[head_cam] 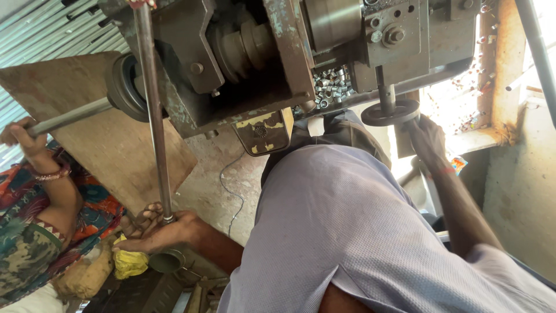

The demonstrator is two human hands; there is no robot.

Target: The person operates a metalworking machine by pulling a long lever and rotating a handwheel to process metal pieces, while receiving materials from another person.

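Observation:
My left hand (159,229) is closed around the lower end of a long steel rod (152,110). The rod runs up past the front of a heavy grey machine (243,64). A round metal cup (167,261) sits just below that hand. My right hand (428,139) reaches out on the right and grips the rim of a black handwheel (391,113) on a short shaft under the machine. My lavender shirt (336,232) fills the lower middle of the view.
Another person in a patterned garment (35,232) stands at the left, one hand (17,136) on a horizontal steel bar (69,116). A wooden board (98,133) leans behind. Several small metal pieces (330,84) lie in the machine. A yellow cloth (130,264) and a cable (231,185) lie on the floor.

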